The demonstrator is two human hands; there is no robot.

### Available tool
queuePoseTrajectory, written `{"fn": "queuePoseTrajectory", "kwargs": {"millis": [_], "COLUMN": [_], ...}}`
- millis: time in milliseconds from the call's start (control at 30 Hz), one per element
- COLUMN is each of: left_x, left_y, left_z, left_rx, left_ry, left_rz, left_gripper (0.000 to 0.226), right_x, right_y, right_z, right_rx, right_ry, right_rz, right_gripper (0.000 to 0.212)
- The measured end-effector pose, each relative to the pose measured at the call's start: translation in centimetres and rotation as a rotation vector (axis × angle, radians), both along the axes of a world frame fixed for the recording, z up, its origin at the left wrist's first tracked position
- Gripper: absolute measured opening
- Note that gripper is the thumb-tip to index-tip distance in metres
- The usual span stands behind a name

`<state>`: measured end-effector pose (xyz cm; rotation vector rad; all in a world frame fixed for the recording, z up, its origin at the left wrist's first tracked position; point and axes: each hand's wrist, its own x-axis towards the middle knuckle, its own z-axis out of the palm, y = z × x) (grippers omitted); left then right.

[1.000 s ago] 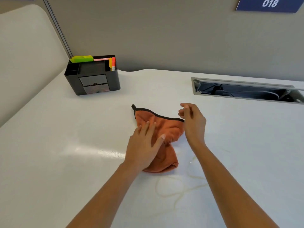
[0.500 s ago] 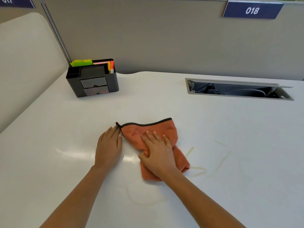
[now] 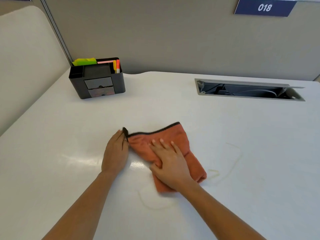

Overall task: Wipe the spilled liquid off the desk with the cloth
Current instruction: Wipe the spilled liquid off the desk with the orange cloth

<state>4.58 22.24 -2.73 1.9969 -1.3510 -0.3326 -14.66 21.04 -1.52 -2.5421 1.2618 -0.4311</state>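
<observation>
An orange cloth [image 3: 174, 135] with a dark trimmed edge lies folded on the white desk [image 3: 225, 123], near the middle. My right hand [image 3: 168, 162] lies flat on the cloth with fingers spread, and its thumb presses into a fold. My left hand [image 3: 115, 153] rests flat on the desk just left of the cloth, with its fingertips touching the dark loop at the cloth's corner. Thin yellowish streaks of spilled liquid [image 3: 232, 164] curve to the right of the cloth. Another faint arc of liquid [image 3: 152, 204] lies in front of it.
A black desk organiser [image 3: 97, 82] with markers and sticky notes stands at the back left. An open cable slot [image 3: 249, 90] is cut into the desk at the back right. Grey partition walls close off the back and left.
A second ago my left hand lay on the cloth and my right hand was at its far edge. Now the right hand presses the cloth and the left rests beside it.
</observation>
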Motion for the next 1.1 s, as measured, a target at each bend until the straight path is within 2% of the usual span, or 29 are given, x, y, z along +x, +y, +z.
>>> {"fn": "queuePoseTrajectory", "kwargs": {"millis": [100, 233, 300, 367, 533, 633, 733, 867, 1100], "left_x": [0.1, 0.0, 0.0, 0.2, 0.3, -0.1, -1.4, -2.9, -5.2], "left_y": [0.1, 0.3, 0.3, 0.0, -1.2, -1.6, -1.5, -1.2, -1.4], "left_z": [-0.1, 0.3, 1.1, 2.4, 5.2, 4.9, 3.7, 2.6, 1.5], "left_rx": [0.005, 0.013, 0.002, -0.009, -0.042, -0.009, 0.038, 0.031, 0.038], "left_ry": [0.065, 0.171, 0.326, 0.441, 0.324, 0.296, 0.212, 0.062, -0.029], "left_rz": [-0.008, 0.003, 0.029, 0.068, 0.054, 0.001, -0.04, -0.097, -0.174], "left_gripper": [0.039, 0.042, 0.047, 0.051, 0.043, 0.056, 0.06, 0.056, 0.045], "right_x": [-3.6, -4.0, -1.6, 1.3, 5.1, 2.8, -1.3, -5.8, -9.0], "right_y": [-0.4, -5.8, -7.0, -6.2, 2.7, 8.9, 11.1, 8.6, -0.3], "right_z": [-0.1, 0.5, 0.7, 0.6, 0.2, 0.0, -0.1, 0.5, 1.4], "right_rx": [0.001, 0.019, 0.033, 0.031, 0.043, 0.048, 0.087, 0.062, 0.045], "right_ry": [-0.024, -0.028, -0.008, 0.027, 0.042, 0.006, -0.044, -0.059, -0.019], "right_rz": [-0.034, -0.376, -0.459, -0.383, 0.077, 0.31, 0.372, 0.203, -0.357], "right_gripper": [0.061, 0.055, 0.056, 0.059, 0.063, 0.067, 0.064, 0.059, 0.053]}}
